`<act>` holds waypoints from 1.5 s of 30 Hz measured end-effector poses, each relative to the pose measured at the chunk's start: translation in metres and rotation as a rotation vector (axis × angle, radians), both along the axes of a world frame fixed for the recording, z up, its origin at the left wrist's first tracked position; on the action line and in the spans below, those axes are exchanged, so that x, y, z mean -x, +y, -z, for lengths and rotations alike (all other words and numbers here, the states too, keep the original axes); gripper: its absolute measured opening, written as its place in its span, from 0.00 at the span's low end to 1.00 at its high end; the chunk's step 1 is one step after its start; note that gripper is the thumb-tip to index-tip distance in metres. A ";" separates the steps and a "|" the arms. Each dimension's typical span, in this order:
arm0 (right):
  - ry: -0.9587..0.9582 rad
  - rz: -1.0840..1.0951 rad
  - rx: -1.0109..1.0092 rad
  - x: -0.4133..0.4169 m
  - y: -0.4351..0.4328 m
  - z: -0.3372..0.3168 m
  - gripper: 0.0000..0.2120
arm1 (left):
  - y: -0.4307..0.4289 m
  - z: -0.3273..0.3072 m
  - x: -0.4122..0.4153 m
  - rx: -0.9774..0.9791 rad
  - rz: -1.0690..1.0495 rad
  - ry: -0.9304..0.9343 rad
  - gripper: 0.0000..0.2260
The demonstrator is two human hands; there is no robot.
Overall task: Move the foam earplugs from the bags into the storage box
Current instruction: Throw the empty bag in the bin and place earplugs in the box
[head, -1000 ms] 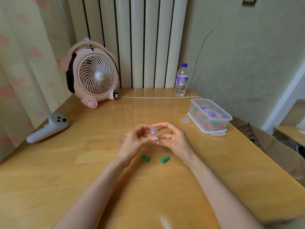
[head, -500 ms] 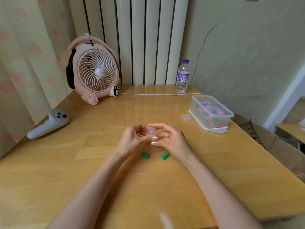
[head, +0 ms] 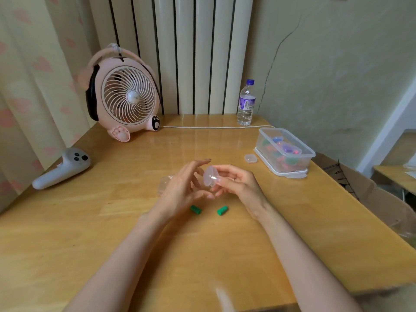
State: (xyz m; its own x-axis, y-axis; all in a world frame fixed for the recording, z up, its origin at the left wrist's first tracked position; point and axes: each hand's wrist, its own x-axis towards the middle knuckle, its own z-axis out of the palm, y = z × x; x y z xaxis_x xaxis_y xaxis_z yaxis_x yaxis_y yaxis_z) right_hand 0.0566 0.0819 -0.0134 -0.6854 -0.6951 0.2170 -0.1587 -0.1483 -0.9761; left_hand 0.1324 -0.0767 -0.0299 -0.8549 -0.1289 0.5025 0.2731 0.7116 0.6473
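pinching a clear case (head: 209, 176), right hand (head: 239, 184) sits near green earplugs (head: 195, 209).

Left hand (head: 180, 190) hid most of a clear bag (head: 163, 184) — storage box (head: 264, 143) contents were a coloured blur. Couldn't tell if the small case (head: 209, 176) in the right hand (head: 238, 183) held anything.

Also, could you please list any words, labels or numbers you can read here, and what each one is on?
No text can be read.
Bottle: purple label with print, too small and blurred to read.
Fan, controller, box, case: no text shows.
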 end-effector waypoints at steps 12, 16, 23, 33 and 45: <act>0.170 0.119 -0.332 0.013 0.006 0.006 0.07 | -0.005 0.001 0.003 0.083 -0.053 0.139 0.17; 0.286 -0.083 -0.620 0.017 0.020 0.006 0.13 | -0.017 0.003 0.003 0.030 -0.180 0.046 0.18; 0.349 0.023 -0.649 0.017 0.016 0.009 0.06 | -0.021 0.002 0.001 -0.034 -0.303 -0.022 0.17; 0.487 0.426 -0.341 0.010 -0.016 0.019 0.04 | -0.006 -0.001 0.001 -0.066 -0.082 -0.157 0.21; 0.541 0.347 -0.422 -0.006 -0.014 0.014 0.06 | -0.017 -0.003 0.000 -0.283 -0.279 -0.098 0.18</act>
State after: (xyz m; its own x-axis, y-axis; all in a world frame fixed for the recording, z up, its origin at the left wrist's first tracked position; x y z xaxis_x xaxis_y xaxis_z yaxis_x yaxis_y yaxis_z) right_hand 0.0621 0.0682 -0.0269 -0.7530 -0.5580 0.3488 -0.6000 0.3647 -0.7120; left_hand 0.1327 -0.0934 -0.0265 -0.8096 -0.4844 0.3314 0.0217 0.5396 0.8416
